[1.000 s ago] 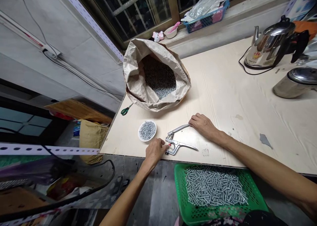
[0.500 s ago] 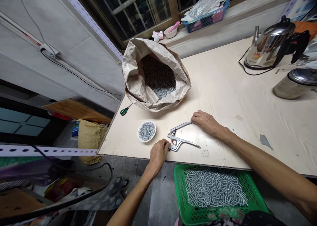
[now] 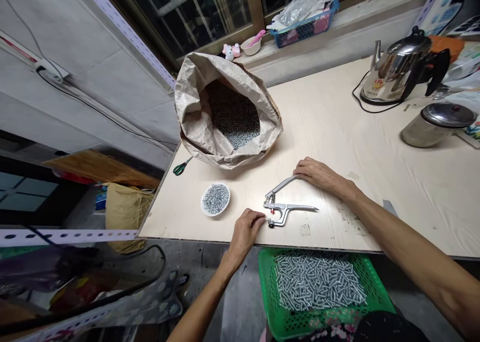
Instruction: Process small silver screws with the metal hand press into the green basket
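Metal hand pliers (image 3: pixel 287 206) lie open on the pale wooden table (image 3: pixel 375 147) near its front edge. My left hand (image 3: pixel 247 229) is pinched at the pliers' jaw, fingertips closed on a small part I cannot make out. My right hand (image 3: pixel 318 173) rests flat on the end of the upper handle, fingers curled over it. A small white dish (image 3: pixel 215 199) of silvery metal pieces sits left of the pliers. Below the table edge, a green basket (image 3: pixel 275 317) holds several of the same pieces.
A large open paper sack (image 3: pixel 195 107) full of metal pieces stands behind the dish, green-handled scissors (image 3: pixel 181 167) beside it. A steel kettle (image 3: pixel 397 67) with cord and a lidded steel pot (image 3: pixel 435 124) sit at the far right. A blue basket (image 3: pixel 303 27) is on the windowsill.
The pliers and both hands have shifted a little to the right along the front edge. The left fingers stay pinched at the jaw; the right hand stays on the upper handle.
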Demonstrator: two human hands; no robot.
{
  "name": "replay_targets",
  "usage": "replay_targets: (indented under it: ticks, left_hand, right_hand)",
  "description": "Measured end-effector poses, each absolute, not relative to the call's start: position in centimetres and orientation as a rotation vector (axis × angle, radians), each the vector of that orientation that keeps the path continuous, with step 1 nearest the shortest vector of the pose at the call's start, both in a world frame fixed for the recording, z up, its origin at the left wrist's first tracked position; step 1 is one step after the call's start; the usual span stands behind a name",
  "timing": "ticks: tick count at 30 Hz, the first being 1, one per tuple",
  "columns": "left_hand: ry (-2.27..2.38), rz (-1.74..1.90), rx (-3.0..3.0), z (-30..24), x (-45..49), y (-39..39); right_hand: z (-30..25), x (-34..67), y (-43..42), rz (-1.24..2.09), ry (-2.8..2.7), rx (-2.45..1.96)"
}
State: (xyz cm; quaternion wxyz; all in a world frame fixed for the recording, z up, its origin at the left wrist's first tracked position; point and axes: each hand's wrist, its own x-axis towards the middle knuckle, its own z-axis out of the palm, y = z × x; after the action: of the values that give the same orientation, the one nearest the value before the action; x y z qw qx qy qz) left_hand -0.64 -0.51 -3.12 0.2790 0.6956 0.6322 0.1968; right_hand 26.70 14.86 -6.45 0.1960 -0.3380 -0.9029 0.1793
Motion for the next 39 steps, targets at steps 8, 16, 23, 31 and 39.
replay_targets:
  ticks: [8,16,23,31,39]
  left_hand:
    - [1.729,0.413,2.198,-3.3,0.4,-0.9]
    - [1.753,0.394,2.191,1.6,0.9,-3.3]
    - [2.431,0.293,1.951,0.9,-6.8,3.4]
    - [2.44,0.161,1.95,0.1,-6.7,4.1]
    - [2.351,0.692,1.659,0.6,-9.3,3.9]
  right_hand:
    - [-5.8,27.3,15.0,0.454,-2.524,-1.026]
    - [-7.0,27.2,15.1,0.444,-2.501,-0.991]
    - [-6.9,26.8,14.9,0.436,-2.491,-1.023]
    - [-6.8,26.8,14.7,0.421,-2.5,-1.026]
    - [-7.3,26.7,14.9,0.398,-2.488,-1.029]
